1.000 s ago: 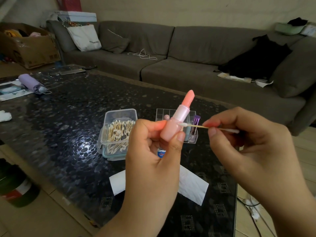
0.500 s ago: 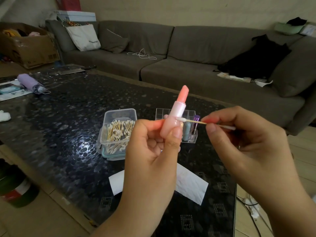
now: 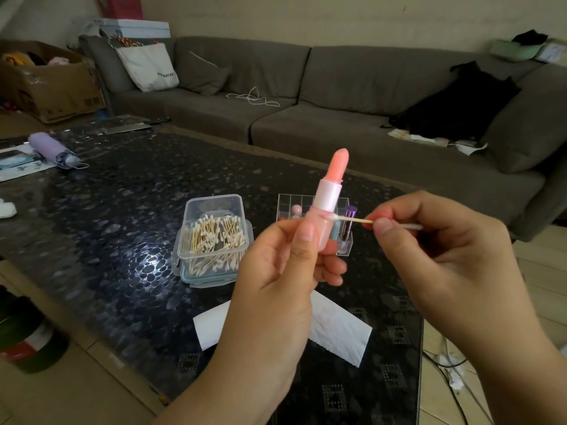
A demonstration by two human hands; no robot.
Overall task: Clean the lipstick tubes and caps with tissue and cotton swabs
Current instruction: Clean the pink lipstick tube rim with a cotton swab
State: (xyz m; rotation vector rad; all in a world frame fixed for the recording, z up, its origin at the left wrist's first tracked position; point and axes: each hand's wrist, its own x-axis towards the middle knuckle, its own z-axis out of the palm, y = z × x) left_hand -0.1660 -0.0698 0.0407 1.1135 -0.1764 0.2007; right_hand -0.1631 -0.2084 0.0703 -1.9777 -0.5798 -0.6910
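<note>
Swab (image 3: 352,219) against lipstick (image 3: 326,207) (hands (image 3: 276,271) gripping)

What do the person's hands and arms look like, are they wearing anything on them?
Both are bare. The left hand and right hand have no gloves, rings or bracelets that show, and no sleeves cover the forearms as far as the picture reaches. The nails are short and plain. One fingertip of the right hand looks reddish, though whether that is polish or a lipstick smear cannot be told.
</note>
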